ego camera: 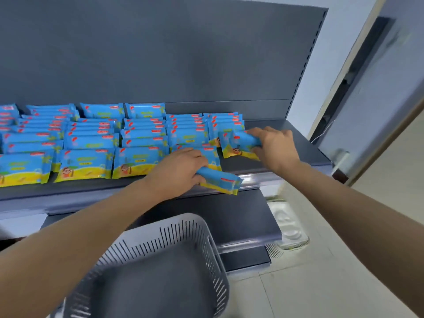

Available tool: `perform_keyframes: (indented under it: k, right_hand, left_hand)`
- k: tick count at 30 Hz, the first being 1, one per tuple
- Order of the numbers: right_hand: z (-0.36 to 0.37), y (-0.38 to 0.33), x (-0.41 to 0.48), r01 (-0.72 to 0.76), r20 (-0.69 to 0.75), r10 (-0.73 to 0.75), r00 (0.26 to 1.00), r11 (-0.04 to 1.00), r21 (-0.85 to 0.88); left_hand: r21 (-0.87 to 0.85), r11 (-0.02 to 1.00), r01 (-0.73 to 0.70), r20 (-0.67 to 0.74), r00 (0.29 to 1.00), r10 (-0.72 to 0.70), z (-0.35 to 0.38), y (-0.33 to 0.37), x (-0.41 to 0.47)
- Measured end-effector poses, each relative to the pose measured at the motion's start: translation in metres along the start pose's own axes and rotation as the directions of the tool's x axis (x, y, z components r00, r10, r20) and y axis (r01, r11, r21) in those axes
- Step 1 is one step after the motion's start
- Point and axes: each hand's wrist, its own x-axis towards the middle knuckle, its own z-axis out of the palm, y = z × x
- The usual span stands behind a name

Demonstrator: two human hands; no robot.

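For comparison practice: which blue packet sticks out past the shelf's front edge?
The packet in the left hand: it overhangs the shelf edge; all others, even the one in the right hand, lie over it.

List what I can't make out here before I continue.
Head view, packets: print too blurred to read.
Head view, leftmost packets: cut by the left edge.
Head view, basket: partly covered by left arm, cut by bottom edge.
Head view, white thing on the floor: too blurred to identify.
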Motion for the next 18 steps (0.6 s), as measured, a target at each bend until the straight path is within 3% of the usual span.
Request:
perform_keyframes:
  k: [3, 7, 12, 18]
  right_hand:
    - [0.012, 0.036, 0.027, 0.099, 0.177, -0.096, 0.979, 0.995, -0.009]
    - [0.037, 0.061, 0.062, 0.243, 0.298, -0.257, 0.919, 0.967, 0.082]
    - [0.068, 0.076, 0.111, 0.337, 0.379, -0.395, 0.837, 0.917, 0.212]
    - [0.083, 0.074, 0.159, 0.404, 0.344, -0.442, 0.828, 0.897, 0.178]
  left_hand:
    - [-0.012, 0.993, 0.114, 0.030, 0.993, -0.114, 0.009, 0.013, 0.038]
    - [-0.092, 0.959, 0.268, 0.037, 0.963, -0.266, 0.024, 0.029, 0.074]
    - [-0.074, 0.924, 0.375, 0.064, 0.927, -0.371, 0.033, 0.037, 0.096]
    - [-0.003, 0.896, 0.444, 0.074, 0.894, -0.443, 0.041, 0.031, 0.117]
